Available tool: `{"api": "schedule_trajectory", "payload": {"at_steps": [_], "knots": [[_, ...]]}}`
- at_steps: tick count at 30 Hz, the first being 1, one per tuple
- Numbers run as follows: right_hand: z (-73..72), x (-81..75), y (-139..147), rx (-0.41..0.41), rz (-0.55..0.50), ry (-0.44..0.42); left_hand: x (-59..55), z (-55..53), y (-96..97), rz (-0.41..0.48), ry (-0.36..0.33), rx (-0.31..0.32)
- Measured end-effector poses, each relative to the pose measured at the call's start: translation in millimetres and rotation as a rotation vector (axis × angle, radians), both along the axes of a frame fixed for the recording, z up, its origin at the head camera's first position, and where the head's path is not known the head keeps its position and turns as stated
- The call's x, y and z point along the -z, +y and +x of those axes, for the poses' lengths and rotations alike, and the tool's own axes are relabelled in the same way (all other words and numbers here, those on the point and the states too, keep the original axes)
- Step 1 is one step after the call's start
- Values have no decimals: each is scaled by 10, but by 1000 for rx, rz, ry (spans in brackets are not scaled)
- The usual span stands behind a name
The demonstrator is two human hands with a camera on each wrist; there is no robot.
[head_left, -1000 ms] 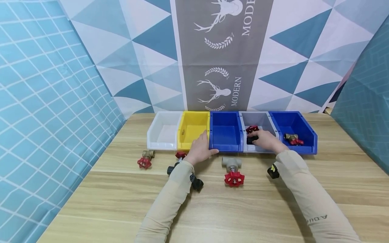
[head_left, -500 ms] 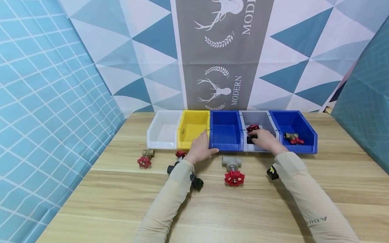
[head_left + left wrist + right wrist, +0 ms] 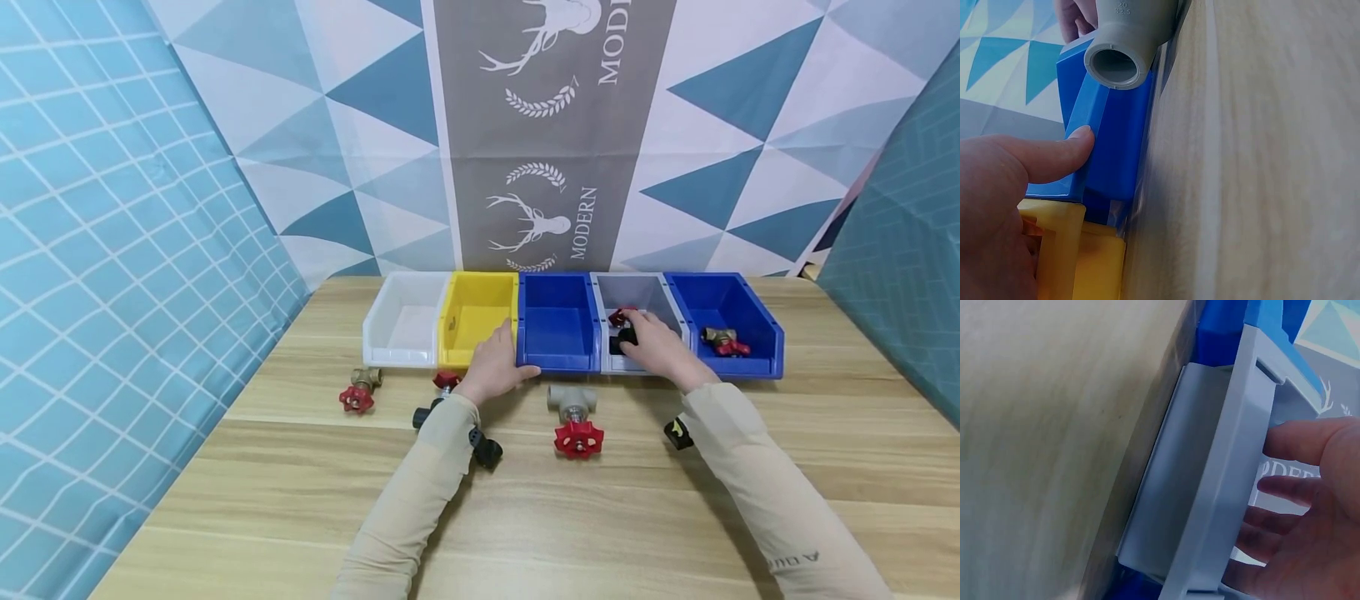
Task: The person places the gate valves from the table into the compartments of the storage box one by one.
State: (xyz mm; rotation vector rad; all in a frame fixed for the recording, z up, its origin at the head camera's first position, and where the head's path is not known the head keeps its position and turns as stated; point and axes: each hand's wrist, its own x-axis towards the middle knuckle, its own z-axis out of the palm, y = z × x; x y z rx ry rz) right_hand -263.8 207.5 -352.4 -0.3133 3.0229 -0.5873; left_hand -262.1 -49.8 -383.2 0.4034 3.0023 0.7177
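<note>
My left hand [image 3: 495, 367] grips the front corner where the yellow bin [image 3: 472, 329] meets the middle blue bin [image 3: 558, 362]. In the left wrist view its thumb [image 3: 1063, 156] lies over the blue rim, with the fingers behind the yellow wall. My right hand [image 3: 656, 346] reaches into the grey bin [image 3: 633, 292], over a valve with a red handwheel [image 3: 618, 318] and black body [image 3: 622, 340]. In the right wrist view, its loosely bent, parted fingers [image 3: 1288, 490] are behind the grey front lip; the valve is hidden there.
A white bin [image 3: 408, 325] stands at the row's left, and a blue bin [image 3: 772, 354] holding a brass valve [image 3: 723, 342] at its right. On the table lie a brass valve [image 3: 358, 392], a grey valve [image 3: 576, 417] and a black-bodied valve [image 3: 423, 417] partly behind my left arm.
My right hand has shifted slightly back and up inside the grey bin, its fingers now over the red handwheel. More of the black body shows. The left hand has stayed still.
</note>
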Motion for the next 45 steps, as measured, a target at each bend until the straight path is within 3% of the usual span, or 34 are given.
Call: {"api": "schedule_trajectory", "payload": {"at_steps": [23,34,45], "knots": [[328,-136,-62,-10,-22,29,-8,17,-5,-6,13,2],[550,-159,-197,-31,-9,195,-17,19,-10,5,4,3],[780,-197,-468,-101,-1,76,-7,18,-8,8,9,5]]}}
